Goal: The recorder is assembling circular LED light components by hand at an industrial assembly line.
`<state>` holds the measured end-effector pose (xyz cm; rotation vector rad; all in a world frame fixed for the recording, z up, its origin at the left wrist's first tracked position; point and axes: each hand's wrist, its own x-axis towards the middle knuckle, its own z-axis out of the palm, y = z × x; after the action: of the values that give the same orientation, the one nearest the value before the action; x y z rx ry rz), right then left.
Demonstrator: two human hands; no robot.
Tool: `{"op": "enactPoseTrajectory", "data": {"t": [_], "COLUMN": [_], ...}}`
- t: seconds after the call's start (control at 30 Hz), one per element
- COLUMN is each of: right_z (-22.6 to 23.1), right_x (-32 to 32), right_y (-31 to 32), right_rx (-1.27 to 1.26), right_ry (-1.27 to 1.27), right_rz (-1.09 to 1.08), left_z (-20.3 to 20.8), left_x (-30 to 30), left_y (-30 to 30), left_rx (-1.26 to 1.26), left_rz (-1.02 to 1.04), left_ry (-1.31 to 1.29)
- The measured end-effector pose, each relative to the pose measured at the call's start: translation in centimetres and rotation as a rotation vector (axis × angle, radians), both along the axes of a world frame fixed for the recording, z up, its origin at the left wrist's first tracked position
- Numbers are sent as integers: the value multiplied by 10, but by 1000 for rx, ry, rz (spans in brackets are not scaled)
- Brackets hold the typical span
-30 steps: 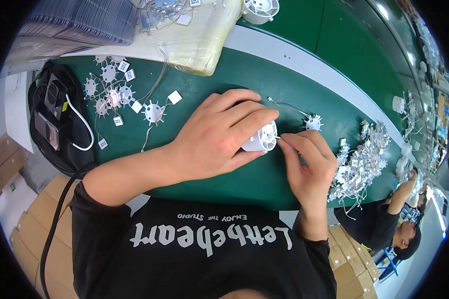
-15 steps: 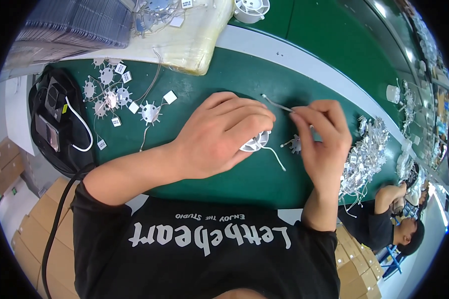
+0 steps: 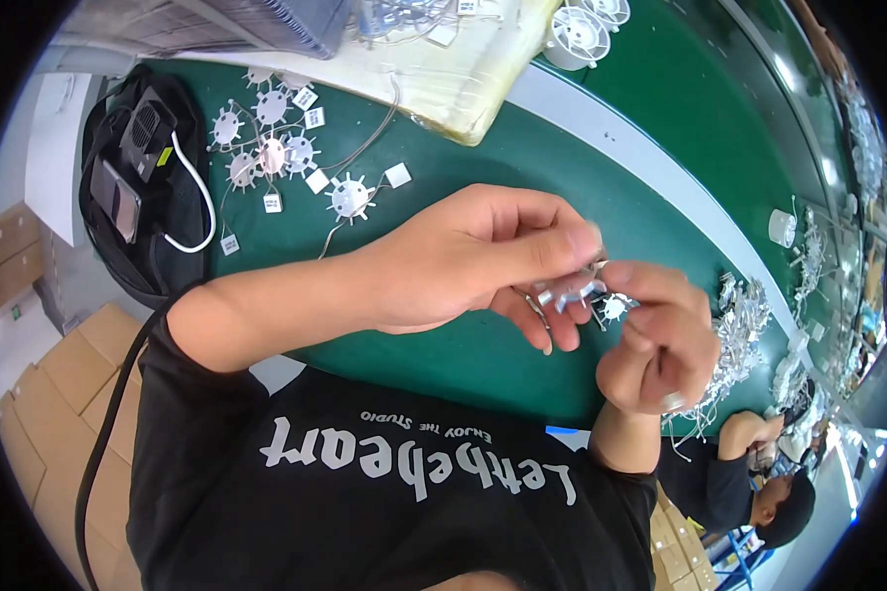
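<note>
In the middle of the bench, my left hand (image 3: 508, 251) is closed on a small metal disc with bent tabs round its edge (image 3: 572, 294), pinched between thumb and fingers. My right hand (image 3: 665, 340) meets it from the right, its index fingertip at the disc's edge beside my left thumb. The other right fingers curl in; what they hold, if anything, is hidden, though a small pale glint shows low in that hand. Just behind the held disc, another tabbed metal disc (image 3: 614, 308) lies on the green bench (image 3: 443, 360).
Several tabbed discs with wires and white tags (image 3: 350, 197) lie at the left, near a black bag (image 3: 148, 187) with devices. A heap of metal parts (image 3: 744, 340) is at the right. White round plastic housings (image 3: 577, 37) stand beyond a yellowish wrapped block (image 3: 473, 108). A co-worker (image 3: 749, 483) sits at right.
My left hand has turned over; the white round plastic piece in it no longer shows, and a tabbed disc does. My right hand has come in to meet it; its wire is out of sight.
</note>
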<state>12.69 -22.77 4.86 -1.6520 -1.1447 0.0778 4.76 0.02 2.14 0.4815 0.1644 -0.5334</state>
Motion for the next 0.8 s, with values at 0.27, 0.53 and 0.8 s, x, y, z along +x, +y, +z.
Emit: {"op": "enactPoseTrajectory", "data": {"t": [0.27, 0.53, 0.8], "right_z": [8, 15, -5], "right_x": [-6, -23, -19], "right_y": [0, -9, -31], "right_rx": [-86, -196, -173], "right_ry": [-310, -449, -238], "right_rz": [32, -80, -326], "left_z": [-2, 11, -11], "left_x": [-10, -13, -12], "left_y": [-6, -9, -28], "left_rx": [223, 385, 1244], "left_rz": [51, 31, 401], "left_ry": [-62, -129, -810]}}
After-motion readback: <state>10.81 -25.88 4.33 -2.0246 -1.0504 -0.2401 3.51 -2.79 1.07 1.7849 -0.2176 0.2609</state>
